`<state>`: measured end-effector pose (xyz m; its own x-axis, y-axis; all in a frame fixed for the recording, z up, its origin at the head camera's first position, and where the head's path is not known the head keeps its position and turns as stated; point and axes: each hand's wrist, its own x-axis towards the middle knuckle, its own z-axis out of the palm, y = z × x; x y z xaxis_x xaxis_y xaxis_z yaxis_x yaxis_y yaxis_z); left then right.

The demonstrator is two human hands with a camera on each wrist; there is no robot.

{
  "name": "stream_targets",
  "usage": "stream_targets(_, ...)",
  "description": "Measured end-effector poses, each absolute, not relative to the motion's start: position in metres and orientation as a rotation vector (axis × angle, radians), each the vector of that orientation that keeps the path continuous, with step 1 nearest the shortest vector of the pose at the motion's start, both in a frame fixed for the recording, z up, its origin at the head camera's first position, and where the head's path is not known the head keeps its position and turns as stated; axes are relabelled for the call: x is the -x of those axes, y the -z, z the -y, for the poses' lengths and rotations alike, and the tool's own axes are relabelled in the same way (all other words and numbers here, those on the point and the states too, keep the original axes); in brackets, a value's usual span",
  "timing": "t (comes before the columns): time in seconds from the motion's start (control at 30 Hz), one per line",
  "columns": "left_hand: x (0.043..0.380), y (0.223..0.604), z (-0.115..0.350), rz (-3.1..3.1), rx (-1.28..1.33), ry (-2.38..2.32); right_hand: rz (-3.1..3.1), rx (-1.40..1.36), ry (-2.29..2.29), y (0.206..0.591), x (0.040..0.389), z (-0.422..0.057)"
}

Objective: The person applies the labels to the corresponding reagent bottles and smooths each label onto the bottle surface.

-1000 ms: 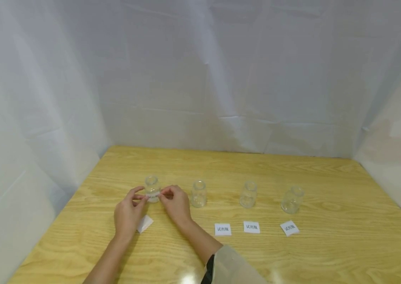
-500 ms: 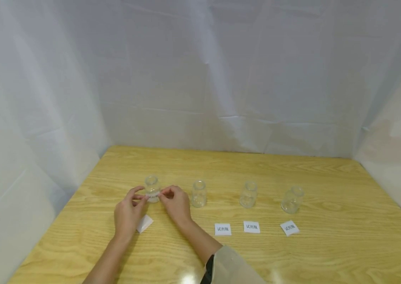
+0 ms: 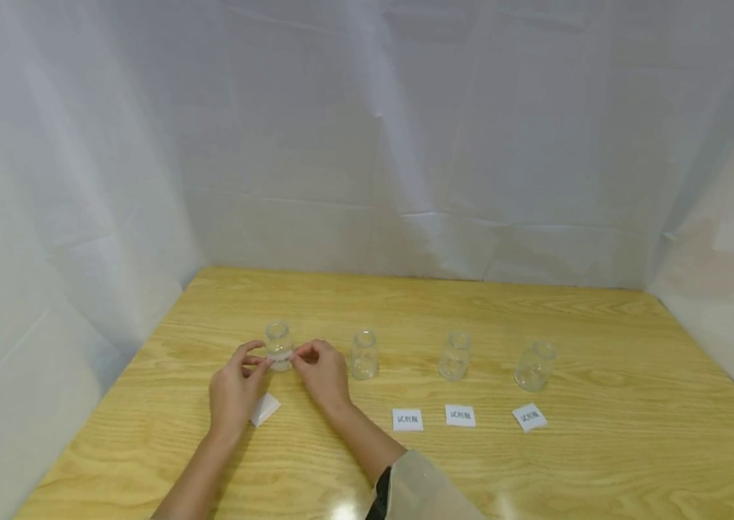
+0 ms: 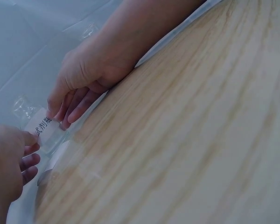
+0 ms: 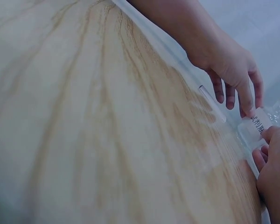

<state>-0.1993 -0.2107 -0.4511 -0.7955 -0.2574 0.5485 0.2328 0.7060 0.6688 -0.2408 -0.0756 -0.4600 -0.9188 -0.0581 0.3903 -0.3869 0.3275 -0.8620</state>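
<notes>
A small clear glass bottle (image 3: 279, 334) stands upright at the left of the row in the head view. Across its front lies a white label (image 4: 45, 125) with dark handwritten characters. My left hand (image 3: 235, 393) holds the label's left edge between thumb and fingers against the glass. On the other side, my right hand (image 3: 323, 377) pinches the right edge. Both thumbs are on the label's front in the wrist views; the bottle's back is hidden. A blank white slip of paper (image 3: 266, 409) lies beside my left wrist, partly covered by it.
Several more clear bottles stand to the right: one near my right hand (image 3: 364, 355), a bottle further along (image 3: 455, 357), and one at the far right (image 3: 535, 367). Three written labels (image 3: 407, 419) lie before them on the wooden table (image 3: 601, 448). White sheeting (image 3: 503, 144) encloses the table.
</notes>
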Motion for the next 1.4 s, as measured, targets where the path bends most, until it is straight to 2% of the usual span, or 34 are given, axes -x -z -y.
stream_targets(0.63, 0.2012, 0.4522, 0.2114, 2.285, -0.060, 1.091, 2.258, -0.426, -1.735, 0.4586, 0.2398, 0.0765)
stream_targets(1.03, 0.2003, 0.4470, 0.2125, 2.397, -0.140, 1.304, 2.303, -0.456, -1.739, 0.4584, 0.2395, 0.0743)
stream_targets(1.23, 0.2025, 0.4453, 0.2140, 2.425, 0.036, 1.545, 2.374, -0.502, -1.789, 0.4577, 0.2395, 0.0730)
stream_targets(1.4, 0.2051, 0.4499, 0.2156, 2.409, 0.193, 1.526, 2.419, -0.563, -1.775, 0.4575, 0.2394, 0.0736)
